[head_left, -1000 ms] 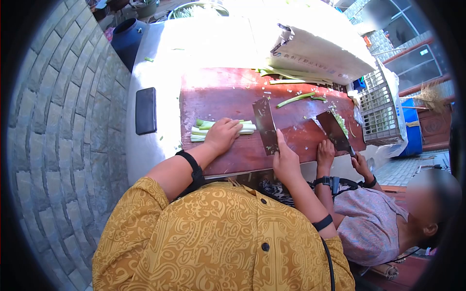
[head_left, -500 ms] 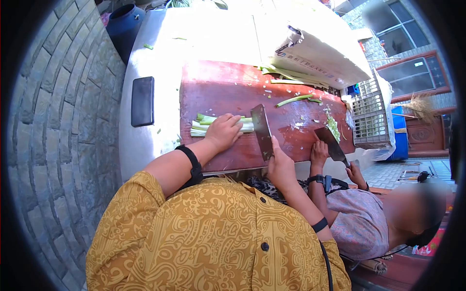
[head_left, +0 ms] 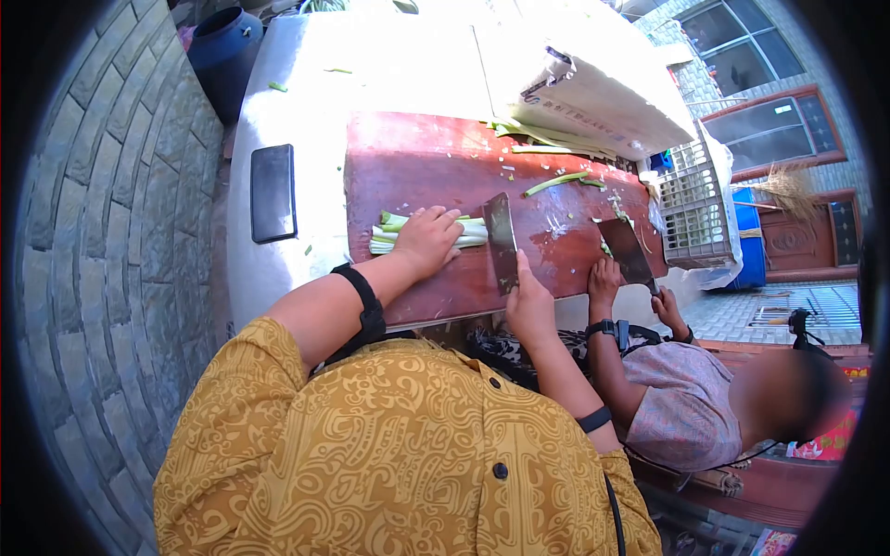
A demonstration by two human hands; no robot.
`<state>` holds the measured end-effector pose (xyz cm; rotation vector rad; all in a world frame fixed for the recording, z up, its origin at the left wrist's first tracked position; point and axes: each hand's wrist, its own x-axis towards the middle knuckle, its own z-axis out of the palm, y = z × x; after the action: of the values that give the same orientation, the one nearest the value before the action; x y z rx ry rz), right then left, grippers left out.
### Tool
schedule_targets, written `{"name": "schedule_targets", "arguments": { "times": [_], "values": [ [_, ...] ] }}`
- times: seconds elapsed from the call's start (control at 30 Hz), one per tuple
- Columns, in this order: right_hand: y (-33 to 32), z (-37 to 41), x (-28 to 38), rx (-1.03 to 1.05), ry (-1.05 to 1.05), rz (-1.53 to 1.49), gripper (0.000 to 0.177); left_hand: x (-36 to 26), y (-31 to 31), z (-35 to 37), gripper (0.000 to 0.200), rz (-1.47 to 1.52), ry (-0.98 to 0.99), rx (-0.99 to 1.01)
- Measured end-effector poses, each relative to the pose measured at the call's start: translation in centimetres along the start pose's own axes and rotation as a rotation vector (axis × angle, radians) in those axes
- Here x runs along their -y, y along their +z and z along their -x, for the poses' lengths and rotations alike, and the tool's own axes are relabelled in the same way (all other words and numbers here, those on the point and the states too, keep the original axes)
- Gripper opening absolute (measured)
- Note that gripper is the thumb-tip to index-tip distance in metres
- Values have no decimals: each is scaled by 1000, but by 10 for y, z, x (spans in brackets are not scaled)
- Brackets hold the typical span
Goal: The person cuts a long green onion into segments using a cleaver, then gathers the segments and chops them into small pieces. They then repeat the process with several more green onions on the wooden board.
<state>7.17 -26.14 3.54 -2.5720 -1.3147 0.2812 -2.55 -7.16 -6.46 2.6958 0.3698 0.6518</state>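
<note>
My left hand [head_left: 429, 243] presses down on a bundle of green onion stalks [head_left: 473, 233], fingers curled over it. The stalks lie crosswise on the reddish cutting board [head_left: 417, 167], their pale and green ends showing on both sides of the hand. In my right hand [head_left: 532, 306] is the handle of a cleaver [head_left: 501, 236]. Its broad blade stands at the right end of the bundle, close to the cut ends. Whether the edge touches the board cannot be made out.
At right, a co-worker's hands [head_left: 604, 281] use another cleaver [head_left: 628, 252] by chopped bits. Loose stalks [head_left: 556, 183] lie toward the back. A white carton [head_left: 603, 102], a plastic crate [head_left: 695, 204] and a phone [head_left: 273, 193] stand or lie around the board.
My hands and cleaver stay almost in place over the bundle. The view has shifted slightly. The co-worker's cleaver now covers more of the chopped bits.
</note>
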Motion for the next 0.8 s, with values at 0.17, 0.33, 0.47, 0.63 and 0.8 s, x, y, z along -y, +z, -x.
{"name": "schedule_targets", "arguments": {
  "times": [0.17,0.33,0.47,0.63,0.8],
  "values": [
    [-10,5,3,-102,-86,-56,59,8,8,7,25,105,28,-22],
    [-24,11,0,12,-126,-3,60,6,12,6,21,115,-2,-99],
    [-25,1,-13,68,-187,-12,62,6,15,5,20,112,25,-163],
    [-20,-5,-24,101,-220,-35,64,3,12,3,19,96,15,-158],
    [-17,-4,-26,94,-213,-66,65,0,4,2,20,79,4,-134]
  ]
}}
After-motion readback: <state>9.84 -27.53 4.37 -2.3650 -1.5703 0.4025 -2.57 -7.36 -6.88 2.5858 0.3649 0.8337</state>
